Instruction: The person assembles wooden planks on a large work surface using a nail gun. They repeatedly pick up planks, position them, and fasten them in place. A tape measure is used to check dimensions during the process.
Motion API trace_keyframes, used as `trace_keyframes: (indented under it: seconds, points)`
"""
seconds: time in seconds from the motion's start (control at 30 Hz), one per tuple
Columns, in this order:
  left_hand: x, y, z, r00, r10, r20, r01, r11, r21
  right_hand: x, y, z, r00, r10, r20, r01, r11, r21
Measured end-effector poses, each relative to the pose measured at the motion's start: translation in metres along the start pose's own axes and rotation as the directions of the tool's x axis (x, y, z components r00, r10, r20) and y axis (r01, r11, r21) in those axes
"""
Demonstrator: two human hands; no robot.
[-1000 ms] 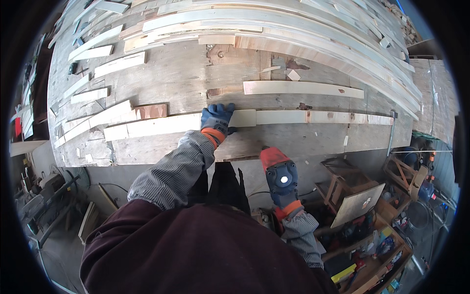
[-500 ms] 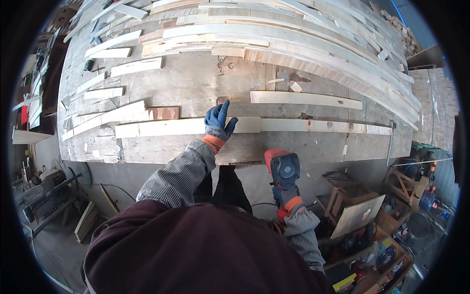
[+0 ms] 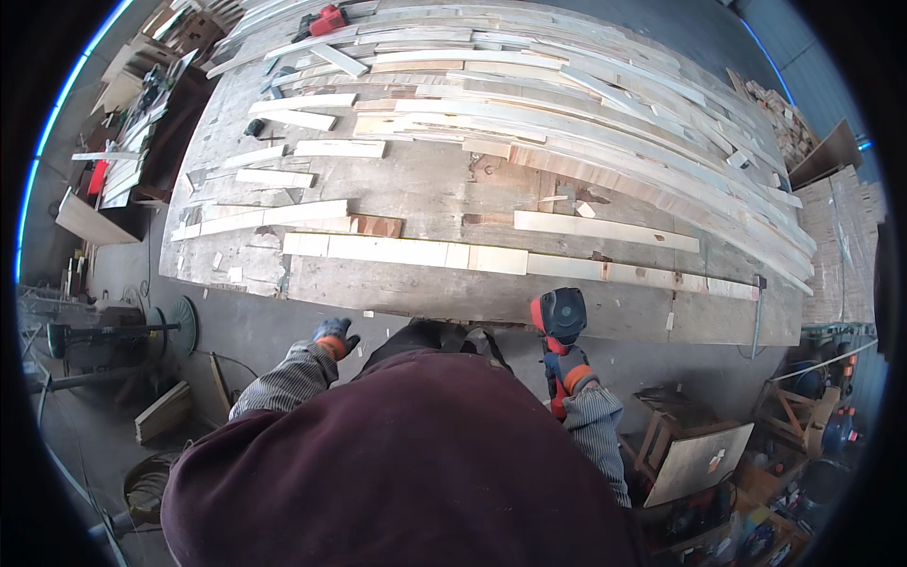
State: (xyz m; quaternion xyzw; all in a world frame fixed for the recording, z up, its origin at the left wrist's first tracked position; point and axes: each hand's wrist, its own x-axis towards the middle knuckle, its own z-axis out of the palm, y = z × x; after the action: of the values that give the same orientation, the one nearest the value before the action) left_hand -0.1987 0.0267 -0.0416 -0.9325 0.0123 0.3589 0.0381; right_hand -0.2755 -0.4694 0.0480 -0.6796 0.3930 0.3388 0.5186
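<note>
My left hand [image 3: 334,338], in a blue glove with an orange cuff, hangs off the near edge of the worktable. Its fingers are apart and hold nothing. My right hand [image 3: 570,369], gloved alike, is closed round the handle of a red and black nail gun [image 3: 561,317], whose round black head is at the table's near edge. Beyond both hands, pale wooden strips [image 3: 406,251] lie end to end in a long row along the near side of the table. Another pale strip [image 3: 605,231] lies just behind the row's right half.
Many long strips [image 3: 642,161] are piled across the far part of the wooden worktable [image 3: 425,180]. Short offcuts [image 3: 340,148] lie at its left. A red and black tool [image 3: 326,20] sits at the far left. A wooden stand with a board [image 3: 694,463] is at my right.
My left hand has lifted off the row of strips and drawn back left, past the table edge. The view has shifted; my right hand still holds the nail gun.
</note>
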Motion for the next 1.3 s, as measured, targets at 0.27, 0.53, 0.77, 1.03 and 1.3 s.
trace_keyframes:
  seconds: [0.27,0.53,0.77,1.03,1.3]
  points:
    - [-0.032,-0.131,0.222,0.852,-0.016,0.523,0.096,0.987,-0.126,-0.009,-0.004,0.015,0.995,-0.054,-0.081,0.052,0.998,-0.024]
    - [-0.053,-0.052,0.080,0.972,0.048,0.229,0.020,0.958,-0.285,0.007,0.018,0.020,0.963,-0.205,-0.176,0.166,0.963,-0.211]
    - [-0.010,-0.072,-0.004,0.983,-0.153,-0.103,0.128,0.968,-0.214,0.100,0.099,0.001,0.980,-0.074,-0.183,0.044,0.986,-0.163]
    - [0.132,-0.090,-0.083,0.914,0.126,-0.385,-0.118,0.992,0.045,0.036,0.013,0.019,0.986,0.056,-0.159,-0.042,0.995,0.089]
    - [0.172,-0.104,-0.129,0.929,0.329,-0.171,-0.296,0.936,0.193,0.049,-0.001,0.019,0.975,0.211,-0.075,-0.179,0.937,0.299]
